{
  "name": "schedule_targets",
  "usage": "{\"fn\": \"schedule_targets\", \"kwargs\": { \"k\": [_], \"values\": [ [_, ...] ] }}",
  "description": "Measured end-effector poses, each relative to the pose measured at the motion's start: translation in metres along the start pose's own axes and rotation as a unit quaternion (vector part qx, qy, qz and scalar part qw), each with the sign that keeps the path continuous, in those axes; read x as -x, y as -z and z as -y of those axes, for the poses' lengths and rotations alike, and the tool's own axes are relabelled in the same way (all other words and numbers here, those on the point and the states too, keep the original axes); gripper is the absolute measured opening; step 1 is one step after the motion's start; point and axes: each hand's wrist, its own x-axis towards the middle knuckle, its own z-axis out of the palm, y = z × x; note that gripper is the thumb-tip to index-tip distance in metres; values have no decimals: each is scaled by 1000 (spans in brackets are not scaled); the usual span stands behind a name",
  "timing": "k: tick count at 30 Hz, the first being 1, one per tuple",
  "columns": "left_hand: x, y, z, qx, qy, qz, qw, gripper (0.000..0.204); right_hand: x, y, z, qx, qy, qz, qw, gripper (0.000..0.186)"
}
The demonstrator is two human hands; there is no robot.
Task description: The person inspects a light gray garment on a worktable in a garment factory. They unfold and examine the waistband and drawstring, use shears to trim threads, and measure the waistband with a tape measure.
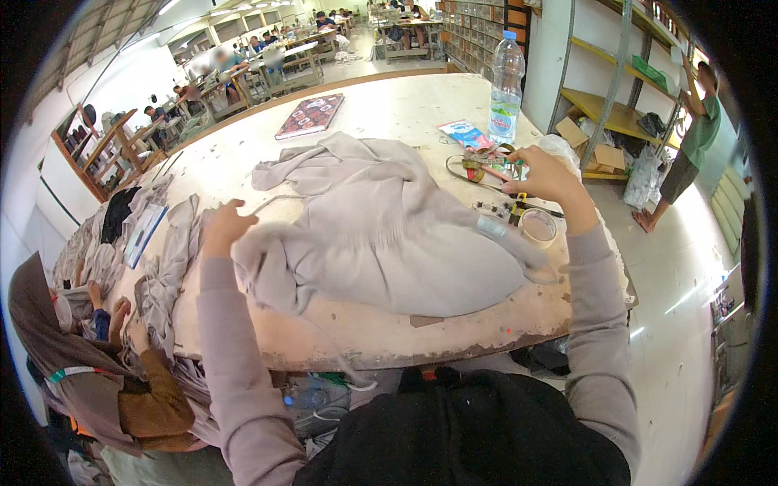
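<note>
A pale grey garment [381, 231] lies crumpled across the middle of the worn white table [389, 105]. My left hand [225, 227] rests at the garment's left edge, fingers curled around a thin drawstring or fold of the cloth. My right hand [545, 176] hovers over a clutter of small tools at the garment's right side, its fingers bent near a pair of scissors with red handles [485, 168]. What my right hand holds, if anything, I cannot make out. A roll of clear tape [538, 226] lies just below that hand.
A clear water bottle [506, 89] stands at the table's far right, a blue packet [462, 132] beside it. A dark red book [310, 115] lies at the back. More grey cloth [166, 267] hangs off the left edge, where a seated person [97, 364] works. Shelves [616, 113] stand to the right.
</note>
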Motion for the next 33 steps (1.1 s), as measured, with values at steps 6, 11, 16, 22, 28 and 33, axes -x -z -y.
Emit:
{"fn": "schedule_targets", "kwargs": {
  "k": [6,11,16,22,28,33],
  "values": [
    [46,-42,-109,194,-187,30,963,43,10,-17,1,-353,-73,36,932,27],
    [91,-85,-210,225,-355,64,905,38,18,-72,-3,-188,22,63,980,35],
    [120,-110,-245,250,-382,-86,886,41,39,-88,-8,-175,-1,208,962,41],
    [123,-83,-225,419,-264,172,851,27,41,-82,12,-476,105,315,814,33],
    [110,-76,-170,549,-141,305,765,21,42,-89,-7,-573,-44,298,763,31],
    [112,-81,-158,561,-168,318,745,22,41,-87,-13,-482,-86,94,867,32]
  ]
}}
